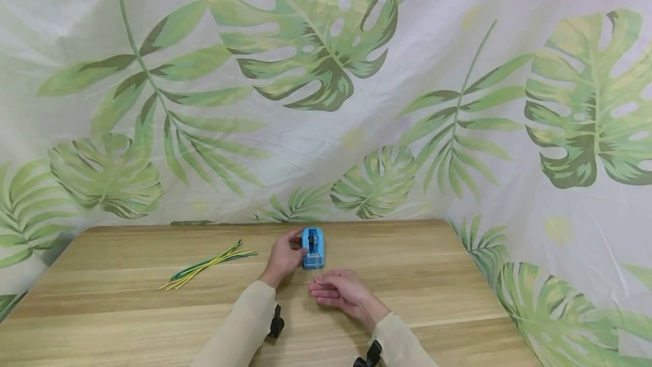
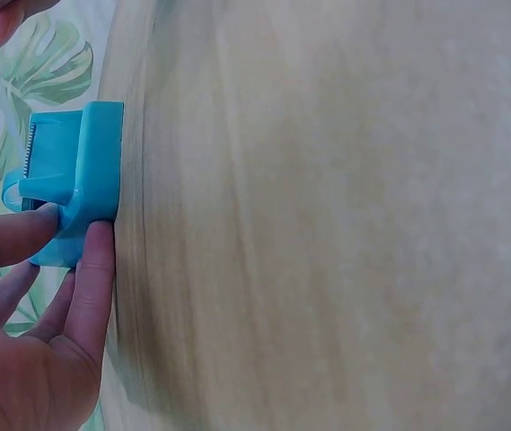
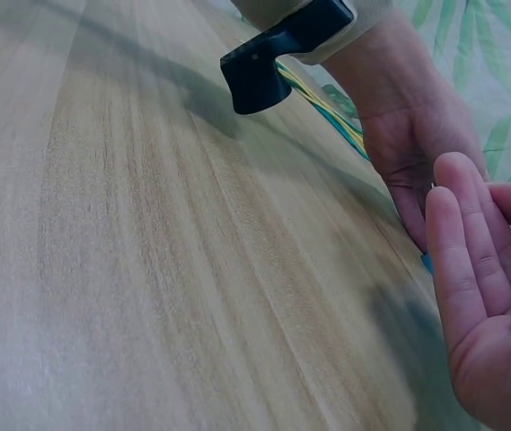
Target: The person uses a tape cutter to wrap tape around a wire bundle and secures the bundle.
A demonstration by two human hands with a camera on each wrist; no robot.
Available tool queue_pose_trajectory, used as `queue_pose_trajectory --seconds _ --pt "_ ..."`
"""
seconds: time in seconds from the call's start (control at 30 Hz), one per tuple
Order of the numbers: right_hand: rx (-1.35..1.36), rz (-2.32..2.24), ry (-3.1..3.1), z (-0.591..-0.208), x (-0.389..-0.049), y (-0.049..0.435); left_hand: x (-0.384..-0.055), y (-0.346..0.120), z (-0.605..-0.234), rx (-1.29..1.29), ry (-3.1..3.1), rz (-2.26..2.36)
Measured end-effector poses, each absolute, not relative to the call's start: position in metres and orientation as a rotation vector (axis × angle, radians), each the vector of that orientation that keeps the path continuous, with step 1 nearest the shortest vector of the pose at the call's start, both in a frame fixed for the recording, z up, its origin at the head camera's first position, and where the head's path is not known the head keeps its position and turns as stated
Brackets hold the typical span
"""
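Observation:
A small blue tape dispenser [image 1: 320,242] stands near the back edge of the table. My left hand [image 1: 283,257] grips it from the left side; the left wrist view shows the thumb on top of the dispenser [image 2: 101,166] and fingers along its lower side. Just in front of the dispenser, my right hand [image 1: 345,292] pinches a short piece of clear tape [image 1: 318,270] between thumb and forefinger. Its other fingers [image 3: 457,269] extend fairly straight in the right wrist view, and the dispenser is mostly hidden there behind the hands.
To the left of the left hand lies a loose bundle of yellow and green twist ties [image 1: 209,265] on the wooden table [image 1: 417,276]. A leaf-patterned cloth [image 1: 300,146] hangs behind the table's far edge and down its right side.

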State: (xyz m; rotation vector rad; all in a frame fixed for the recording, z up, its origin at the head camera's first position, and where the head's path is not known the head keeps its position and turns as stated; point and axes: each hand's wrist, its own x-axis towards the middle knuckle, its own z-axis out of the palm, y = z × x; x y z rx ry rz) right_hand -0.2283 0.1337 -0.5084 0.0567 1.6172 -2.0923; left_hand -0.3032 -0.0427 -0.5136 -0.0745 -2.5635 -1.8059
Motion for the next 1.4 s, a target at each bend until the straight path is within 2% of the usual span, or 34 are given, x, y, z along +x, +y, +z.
queue_pose_trajectory --seconds 1.4 --pt "0.036 -2.077 1.592 -0.512 -0.218 0.135 -0.306 -0.044 -0.516 -0.048 -2.554 -1.828"
